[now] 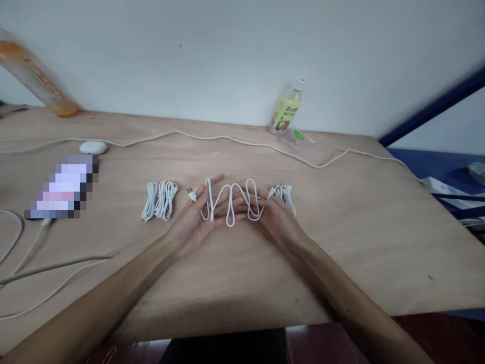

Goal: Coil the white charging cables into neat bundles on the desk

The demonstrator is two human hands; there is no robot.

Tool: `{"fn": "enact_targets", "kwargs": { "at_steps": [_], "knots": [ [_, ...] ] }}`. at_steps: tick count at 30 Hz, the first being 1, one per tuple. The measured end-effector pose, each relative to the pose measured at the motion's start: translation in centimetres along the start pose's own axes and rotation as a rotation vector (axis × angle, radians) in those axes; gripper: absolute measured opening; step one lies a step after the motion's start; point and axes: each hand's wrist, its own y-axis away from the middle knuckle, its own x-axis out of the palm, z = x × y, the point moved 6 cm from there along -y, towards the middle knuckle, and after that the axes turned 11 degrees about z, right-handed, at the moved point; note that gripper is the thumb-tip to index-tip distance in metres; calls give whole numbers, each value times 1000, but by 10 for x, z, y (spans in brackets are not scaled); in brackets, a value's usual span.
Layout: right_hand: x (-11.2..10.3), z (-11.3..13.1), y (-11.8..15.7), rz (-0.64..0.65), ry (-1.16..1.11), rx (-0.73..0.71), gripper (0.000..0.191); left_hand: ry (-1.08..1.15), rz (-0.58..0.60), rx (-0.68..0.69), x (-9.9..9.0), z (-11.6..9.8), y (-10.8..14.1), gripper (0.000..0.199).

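A white cable (230, 202) lies in loose zigzag bends across the fingers of both hands, above the middle of the table. My left hand (195, 222) holds its left part, with the USB plug (191, 194) sticking out by the thumb. My right hand (278, 217) holds the right part, its thumb against the cable's other end. The fingers of both hands reach toward each other under the bends. Tied bundles of white cable (164, 200) lie left of my left hand. More bundled white cable (286, 194) lies just behind my right hand.
A pixelated phone (64, 187) and a white earbud case (93, 147) are at the left. An orange-capped bottle (41, 81) and a yellow-green bottle (287, 108) stand by the wall. A long white cord (227, 137) crosses the wooden table (235, 283).
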Motion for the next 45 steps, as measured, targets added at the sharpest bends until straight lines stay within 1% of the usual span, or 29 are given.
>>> {"fn": "enact_targets", "kwargs": {
  "at_steps": [5,9,14,17,21,24,26,29,34,38,45],
  "knots": [
    [1,0,1,20,12,17,38,5,-28,34,1,-4,1,52],
    [6,3,2,43,19,31,32,-4,-57,45,0,-5,0,48],
    [5,8,4,-15,30,18,25,-21,-106,51,-4,-7,0,40],
    [3,11,5,-48,53,10,28,-31,-112,54,-4,-7,0,38],
    [3,11,5,-76,52,5,40,-43,-111,54,-2,-8,1,39],
    [5,11,5,-67,45,21,50,-53,-110,58,-1,-9,2,40],
    [6,10,5,-53,49,33,53,-61,-113,61,-1,-10,2,39],
    [6,9,6,-42,55,44,54,-60,-121,59,-2,-10,2,39],
    [3,9,7,-65,87,40,51,-30,-113,55,-4,-9,3,40],
    [3,8,7,-72,96,46,51,-40,-117,49,-4,-9,4,41],
    [1,3,4,-83,73,33,52,-88,-164,67,-6,-9,4,32]
  ]
}}
